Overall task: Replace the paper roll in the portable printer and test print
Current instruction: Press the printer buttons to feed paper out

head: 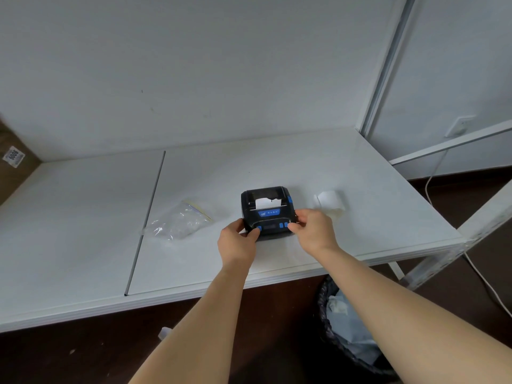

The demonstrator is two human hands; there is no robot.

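Note:
A small black portable printer (266, 209) with blue buttons sits on the white table (83, 245). Its lid looks closed, and a short white strip of paper (268, 202) sticks out of the slot on top. My left hand (238, 242) grips the printer's front left corner, thumb on a blue button. My right hand (311, 230) holds the front right corner, fingertips by the blue buttons there. A white paper roll (330, 202) lies on the table just right of the printer, partly behind my right hand.
An empty clear plastic bag (180, 221) lies left of the printer. A bin with a black liner (349, 328) stands on the floor under the table's front edge. A cardboard box (13, 162) is at the far left. A white cable (432, 178) hangs at the right.

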